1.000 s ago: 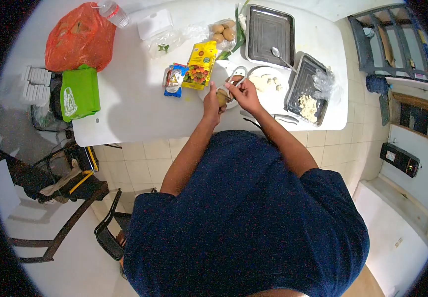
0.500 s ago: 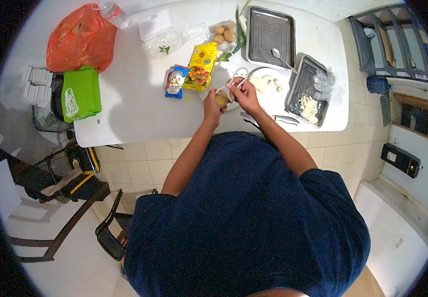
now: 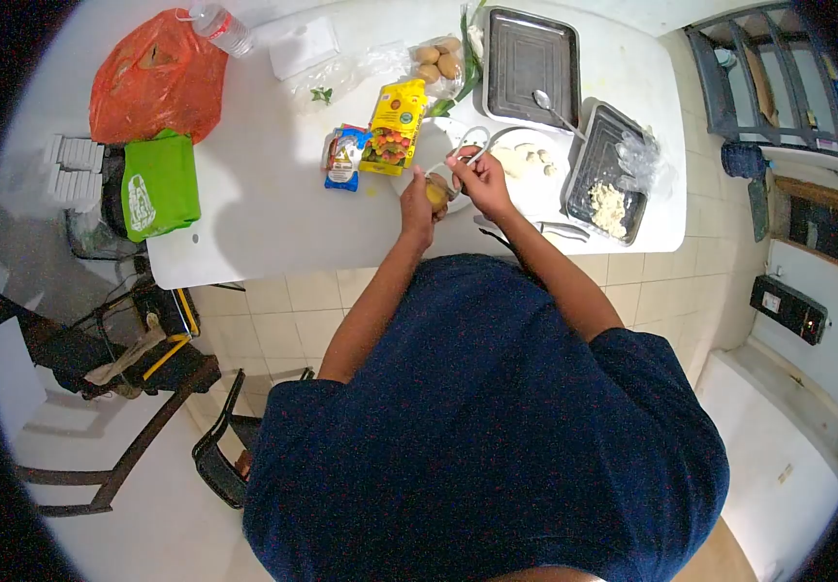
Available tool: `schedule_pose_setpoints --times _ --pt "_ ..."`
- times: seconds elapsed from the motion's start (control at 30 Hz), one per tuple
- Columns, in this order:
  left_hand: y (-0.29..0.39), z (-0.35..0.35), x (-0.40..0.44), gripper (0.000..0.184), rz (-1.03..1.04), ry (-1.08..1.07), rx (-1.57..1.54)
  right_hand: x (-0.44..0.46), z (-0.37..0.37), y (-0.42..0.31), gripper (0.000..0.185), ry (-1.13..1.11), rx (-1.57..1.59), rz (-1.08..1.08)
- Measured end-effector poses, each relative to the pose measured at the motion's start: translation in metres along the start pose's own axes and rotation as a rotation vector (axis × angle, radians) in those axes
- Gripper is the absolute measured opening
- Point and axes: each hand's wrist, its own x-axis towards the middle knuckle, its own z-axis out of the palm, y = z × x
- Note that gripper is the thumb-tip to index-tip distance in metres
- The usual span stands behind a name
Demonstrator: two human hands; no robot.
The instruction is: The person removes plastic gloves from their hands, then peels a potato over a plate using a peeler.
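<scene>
My left hand (image 3: 417, 211) is closed around a yellow-brown potato (image 3: 435, 197), partly covered by the fingers. Pinched in my right hand (image 3: 483, 184) is a white loop-handled peeler (image 3: 480, 130), with its working end close against the potato. Both hands are over a white plate (image 3: 429, 145) near the table's front edge. To the right, a second white plate (image 3: 533, 206) carries pale pieces. A knife (image 3: 564, 231) lies by the front edge, just right of my right forearm.
A yellow packet (image 3: 395, 126) and blue packet (image 3: 343, 160) lie left of the hands. Behind are bagged potatoes (image 3: 436, 60) and a dark tray (image 3: 531, 63). At right, another tray (image 3: 584, 179) holds pale crumbly food and clear plastic. Red (image 3: 157, 78) and green (image 3: 162, 184) bags sit left.
The potato and peeler stay in my hands, which have barely moved. The whole view has shifted very slightly.
</scene>
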Motion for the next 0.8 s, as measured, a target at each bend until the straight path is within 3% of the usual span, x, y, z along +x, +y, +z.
schedule_pose_setpoints --times 0.37,0.5,0.7,0.8 --pt "0.004 -0.004 -0.002 0.052 -0.031 -0.078 -0.054 0.003 -0.003 0.000 0.020 -0.004 0.017 0.008" --pt "0.001 -0.009 0.001 0.052 -0.003 -0.146 -0.055 0.002 -0.003 -0.003 0.021 0.016 0.026 0.108" --pt "0.009 -0.004 -0.006 0.053 0.201 -0.008 0.182 0.003 0.005 -0.001 0.021 0.079 0.110 0.089" --pt "0.014 -0.006 -0.010 0.054 0.122 -0.047 0.133 0.004 0.001 -0.003 0.022 0.030 0.050 0.101"
